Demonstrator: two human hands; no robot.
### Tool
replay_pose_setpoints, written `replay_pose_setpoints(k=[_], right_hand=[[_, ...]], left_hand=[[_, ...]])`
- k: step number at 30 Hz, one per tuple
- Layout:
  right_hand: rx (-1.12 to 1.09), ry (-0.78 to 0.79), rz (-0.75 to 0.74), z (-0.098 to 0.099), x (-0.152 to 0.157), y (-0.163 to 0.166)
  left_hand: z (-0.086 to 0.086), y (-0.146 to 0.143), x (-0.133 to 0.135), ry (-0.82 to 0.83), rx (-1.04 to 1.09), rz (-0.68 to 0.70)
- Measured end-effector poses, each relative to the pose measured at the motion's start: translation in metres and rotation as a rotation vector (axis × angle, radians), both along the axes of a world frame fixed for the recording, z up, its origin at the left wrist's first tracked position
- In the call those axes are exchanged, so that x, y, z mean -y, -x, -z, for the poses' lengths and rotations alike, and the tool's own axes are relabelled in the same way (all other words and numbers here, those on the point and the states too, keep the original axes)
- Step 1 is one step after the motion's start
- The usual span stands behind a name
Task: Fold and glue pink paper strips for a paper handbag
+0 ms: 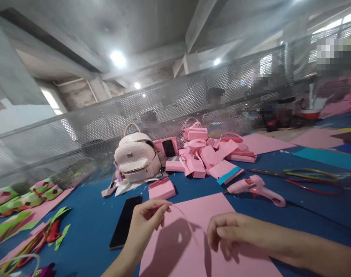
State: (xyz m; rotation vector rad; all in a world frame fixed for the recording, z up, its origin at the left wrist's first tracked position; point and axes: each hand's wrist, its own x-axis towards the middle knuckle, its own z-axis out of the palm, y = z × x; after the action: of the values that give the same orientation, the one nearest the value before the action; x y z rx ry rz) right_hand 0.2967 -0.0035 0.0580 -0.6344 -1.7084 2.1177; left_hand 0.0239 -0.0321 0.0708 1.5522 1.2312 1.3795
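Observation:
My left hand and my right hand hover over a large pink paper sheet on the blue table. Both hands pinch the ends of a thin pink paper strip that arches between them above the sheet. The left fingers are pressed together on one end. The right fingers are curled over the other end. A black phone lies just left of my left hand.
A pink glue gun lies right of centre. A pale pink backpack, a pile of small pink paper bags and a pink box sit behind. Scissors lie at right; green and pink scraps at left. A mesh fence bounds the table.

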Motion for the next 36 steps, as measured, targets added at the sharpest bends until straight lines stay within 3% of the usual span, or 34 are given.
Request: replay_pose_setpoints(k=[2,4,8,12,17,19,22,26,30,32,36], right_hand=[[-0.016,-0.015,-0.020,0.003,-0.001,-0.002],[0.017,-0.125,-0.029,0.002,0.000,-0.005],[0.210,-0.428,-0.021,-0.017,0.010,-0.015],[0.362,-0.843,-0.059,-0.028,0.022,-0.021],[0.437,-1.372,-0.229,-0.003,0.014,-0.016],[0.406,-1.458,-0.237,0.009,0.007,-0.014],[0.368,-1.467,-0.218,0.015,0.001,-0.014],[0.388,-1.428,-0.210,0.007,0.002,-0.016],[0.469,-1.252,-0.124,0.003,0.004,-0.015],[0.541,-1.182,-0.060,0.005,0.004,-0.013],[0.688,-1.068,0.038,0.007,0.003,-0.013]], left_hand=[[0.001,0.004,-0.002,-0.029,-0.062,0.045],[0.000,0.003,-0.005,-0.008,-0.091,0.085],[-0.002,-0.008,-0.013,0.134,-0.094,0.085],[0.002,-0.018,-0.020,0.191,-0.112,0.086],[0.017,-0.026,-0.023,0.244,-0.138,0.114],[0.023,-0.028,-0.023,0.227,-0.152,0.102],[0.030,-0.028,-0.021,0.191,-0.196,0.088],[0.035,-0.029,-0.009,0.184,-0.268,0.098],[0.029,-0.030,0.009,0.150,-0.115,0.341],[0.025,-0.029,0.015,0.212,-0.021,0.463],[0.015,-0.024,0.018,0.386,-0.129,0.455]])
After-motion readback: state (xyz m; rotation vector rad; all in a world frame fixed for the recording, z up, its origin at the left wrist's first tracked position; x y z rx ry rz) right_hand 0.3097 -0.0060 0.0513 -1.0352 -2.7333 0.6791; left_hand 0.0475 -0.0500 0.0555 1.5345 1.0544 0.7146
